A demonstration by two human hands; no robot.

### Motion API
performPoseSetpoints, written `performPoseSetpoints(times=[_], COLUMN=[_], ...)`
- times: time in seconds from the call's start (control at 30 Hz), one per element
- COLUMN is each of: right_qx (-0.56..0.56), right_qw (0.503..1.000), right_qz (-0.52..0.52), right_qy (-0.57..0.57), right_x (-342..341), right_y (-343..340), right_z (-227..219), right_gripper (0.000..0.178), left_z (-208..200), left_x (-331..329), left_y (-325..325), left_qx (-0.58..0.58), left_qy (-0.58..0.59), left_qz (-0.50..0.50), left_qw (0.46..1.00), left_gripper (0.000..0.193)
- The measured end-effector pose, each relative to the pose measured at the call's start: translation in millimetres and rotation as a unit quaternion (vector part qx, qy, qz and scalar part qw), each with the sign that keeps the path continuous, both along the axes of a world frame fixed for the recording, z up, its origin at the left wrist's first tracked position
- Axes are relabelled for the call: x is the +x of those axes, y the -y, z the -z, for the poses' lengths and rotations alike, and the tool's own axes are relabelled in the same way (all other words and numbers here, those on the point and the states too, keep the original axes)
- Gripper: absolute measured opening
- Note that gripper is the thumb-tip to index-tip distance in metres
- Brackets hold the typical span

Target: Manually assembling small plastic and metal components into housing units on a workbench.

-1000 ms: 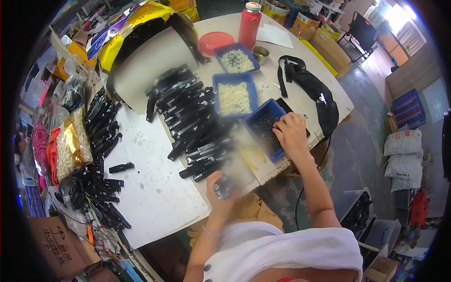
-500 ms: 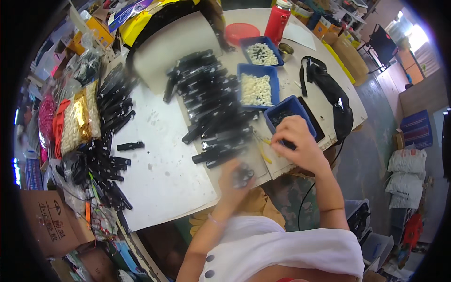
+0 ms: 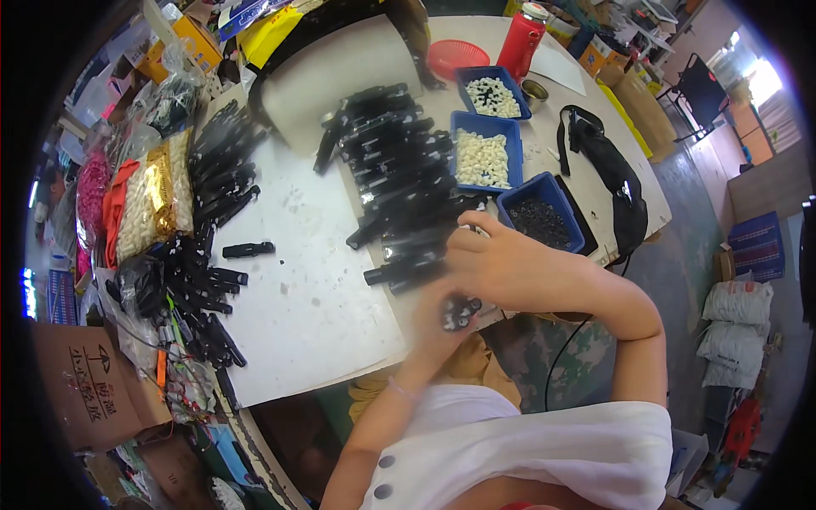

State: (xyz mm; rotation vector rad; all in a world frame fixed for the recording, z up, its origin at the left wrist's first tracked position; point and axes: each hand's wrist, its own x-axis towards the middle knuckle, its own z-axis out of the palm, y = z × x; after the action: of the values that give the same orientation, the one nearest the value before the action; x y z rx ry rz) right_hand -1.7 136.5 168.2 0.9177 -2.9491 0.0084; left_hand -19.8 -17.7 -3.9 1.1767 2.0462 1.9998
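Note:
My left hand (image 3: 431, 321) is closed around several black tube-shaped parts (image 3: 460, 314), whose round ends show at the table's front edge; the hand is a little blurred. Just above it, my right hand (image 3: 491, 265) reaches across with its fingers bent in together. Whatever those fingers hold, if anything, is hidden. A long stack of similar black tube-shaped pieces (image 3: 398, 157) lies beyond both hands. To the right stands a blue bin of small black parts (image 3: 541, 219). Behind it are a blue bin of cream-coloured small pieces (image 3: 483, 159) and another blue bin with white and black pieces (image 3: 490, 96).
One black piece (image 3: 248, 250) lies alone on the white board (image 3: 297, 340). More black pieces (image 3: 217, 289) heap along the left edge, beside a bag of cream pieces (image 3: 153, 208). A red bottle (image 3: 520, 44), red lid (image 3: 457, 58) and black pouch (image 3: 608, 170) occupy the right side.
My right hand has left the bin of small black parts and moved left to my left hand. The left hand still holds the black tube-shaped parts. The view has shifted slightly.

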Motion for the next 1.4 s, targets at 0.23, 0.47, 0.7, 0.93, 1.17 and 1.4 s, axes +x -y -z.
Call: performPoseSetpoints(times=[0.23, 0.47, 0.7, 0.93, 1.17, 1.4], right_qx=[0.090, -0.099, -0.177, -0.150, -0.192, -0.228], right_qw=[0.995, 0.991, 0.975, 0.981, 0.974, 0.967], right_qz=[0.021, 0.046, 0.103, 0.085, 0.084, 0.103], right_qy=[-0.036, -0.082, -0.092, -0.084, -0.086, -0.053], right_x=[11.2, 32.9, 41.6, 33.0, 30.2, 26.1], right_y=[13.2, -9.1, -14.0, -11.9, -12.8, -6.3], right_z=[2.4, 31.9, 40.4, 40.9, 39.7, 39.4], right_gripper=[0.017, 0.027, 0.035, 0.026, 0.023, 0.026], left_z=[1.1, -1.3, -1.4, -6.2, -1.3, -7.6], left_x=[-1.1, -3.7, -2.1, -2.8, -3.1, -3.9], left_y=[0.9, -0.1, 1.8, -0.7, 1.0, 0.2], left_qx=[-0.022, 0.003, -0.023, -0.006, -0.007, -0.004], left_qy=[0.023, -0.069, -0.063, -0.069, -0.066, -0.040], left_qz=[0.034, -0.010, -0.004, -0.002, -0.001, 0.019], left_qw=[0.999, 0.998, 0.998, 0.998, 0.998, 0.999], left_gripper=[0.056, 0.058, 0.060, 0.059, 0.060, 0.059])
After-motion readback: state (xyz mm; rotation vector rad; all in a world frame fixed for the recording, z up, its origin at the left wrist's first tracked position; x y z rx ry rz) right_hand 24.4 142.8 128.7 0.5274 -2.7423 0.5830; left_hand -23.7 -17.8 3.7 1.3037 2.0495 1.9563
